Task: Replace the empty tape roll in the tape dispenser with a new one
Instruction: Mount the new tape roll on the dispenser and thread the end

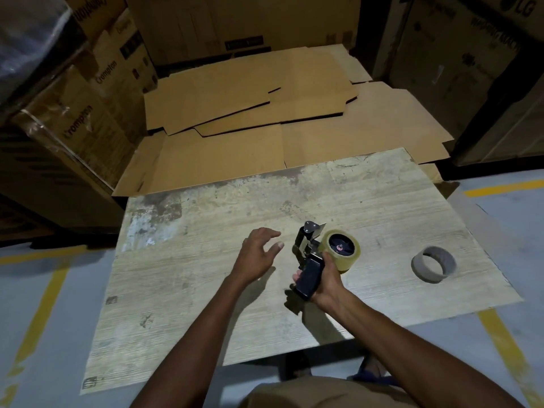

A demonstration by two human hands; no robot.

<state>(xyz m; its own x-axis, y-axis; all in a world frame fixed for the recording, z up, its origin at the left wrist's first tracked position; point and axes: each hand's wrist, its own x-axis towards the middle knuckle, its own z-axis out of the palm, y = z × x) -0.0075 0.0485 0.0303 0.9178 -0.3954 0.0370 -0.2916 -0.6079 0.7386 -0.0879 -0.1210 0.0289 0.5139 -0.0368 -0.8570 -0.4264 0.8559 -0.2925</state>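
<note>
Leftmost, stacked printed cartons [88, 113]. On the worn, wood-grain table [206, 290], the left hand [259, 254] hovers, fingers spread and loose, holding nothing. Just right, the right hand [326, 281] wraps its fingers around the black handle of the tape dispenser [309, 260]; a glossy yellowish tape roll [340, 250] sits on its hub. Farther right, a grey cardboard empty core [433, 264], well apart. Flattened cardboard sheets [250, 113] behind.

Left hand [257, 256] spread, right hand [328, 279] clenched, gripping

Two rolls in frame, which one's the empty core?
The grey ring lying loose on the board, far right: bare core, no tape. The yellowish roll sits mounted on the dispenser the right hand grips.
</note>
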